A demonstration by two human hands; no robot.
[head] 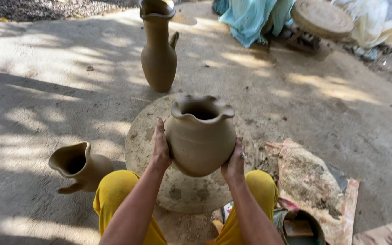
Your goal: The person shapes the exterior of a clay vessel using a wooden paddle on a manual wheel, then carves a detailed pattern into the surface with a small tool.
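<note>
From the head view, we hold the clay pot (200,138) upright between us, over the round wheel (141,140). Our left hand (160,146) and right hand (235,159) press flat on opposite sides, equally near, mouth facing up.

An open-air pottery yard is shown — work is done on bare, packed ground (296,104) dappled with tree shade. A round clay-caked turning slab (178,190) is set on the earth, and unfired ware is stood about it: a tall jug (158,50), a small pitcher (80,165), a wavy-rimmed pot (200,136). A second wheel disc (321,18) and mud-stained cloths (314,181) are seen nearby — no walls are visible.
</note>
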